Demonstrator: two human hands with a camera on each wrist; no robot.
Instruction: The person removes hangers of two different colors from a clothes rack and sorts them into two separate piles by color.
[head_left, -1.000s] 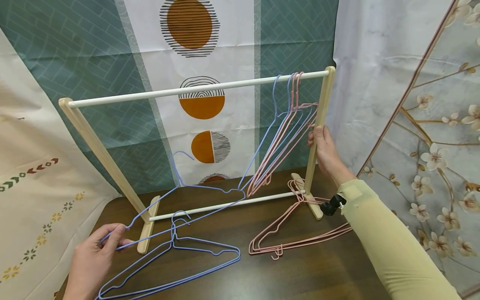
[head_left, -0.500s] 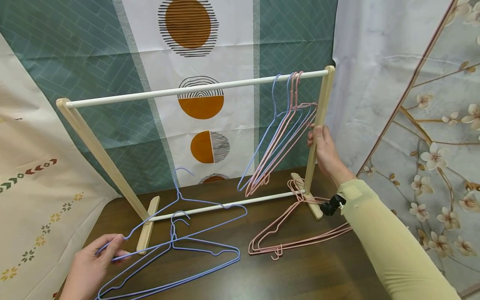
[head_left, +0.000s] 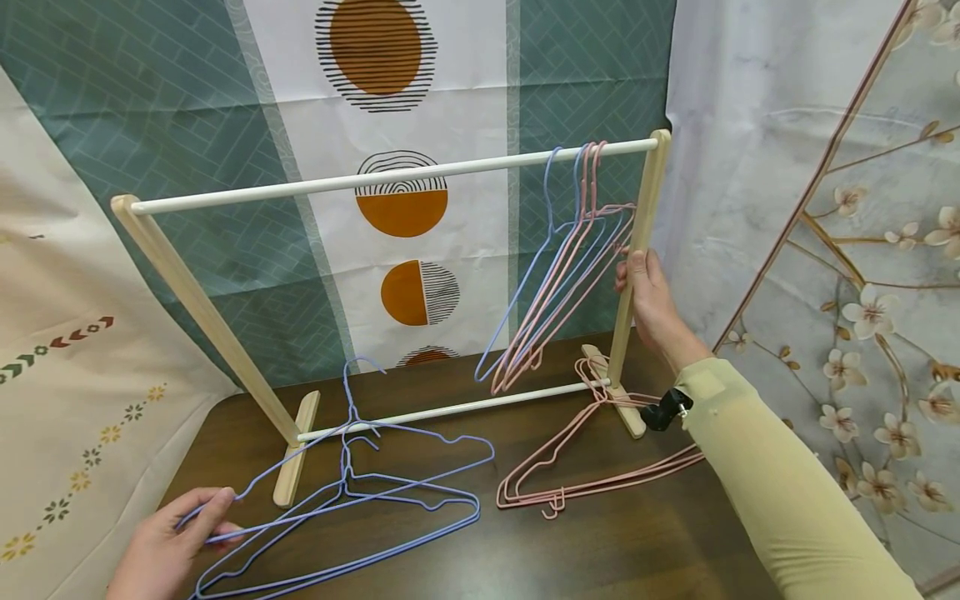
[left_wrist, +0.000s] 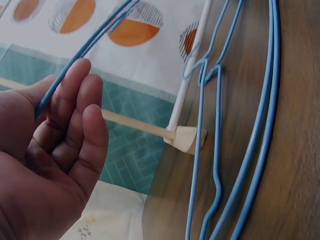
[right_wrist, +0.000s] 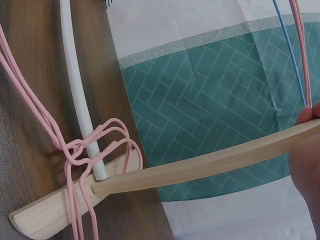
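My left hand (head_left: 176,533) pinches one end of a blue wire hanger (head_left: 438,473), which it holds over the blue hangers (head_left: 408,552) lying on the table. In the left wrist view, thumb and fingers of the left hand (left_wrist: 60,145) close on the hanger's wire (left_wrist: 75,57). On the right, my right hand (head_left: 651,300) grips the wooden upright (head_left: 624,333) of a garment rack. Blue and pink hangers (head_left: 540,283) hang together from the white top rail (head_left: 405,177), near that upright. The right wrist view shows only a little of the right hand (right_wrist: 306,160) around the post.
Pink hangers (head_left: 570,497) lie on the brown table (head_left: 540,558), their hooks over the rack's right foot (head_left: 630,421). A lower white bar (head_left: 465,406) joins the feet. The left upright (head_left: 202,312) stands behind the left hand. Patterned cloths (head_left: 600,67) hang behind and beside the rack.
My left hand has moved down and slightly left, lowering the held blue hanger toward the blue ones on the table. The right hand keeps its grip on the upright.
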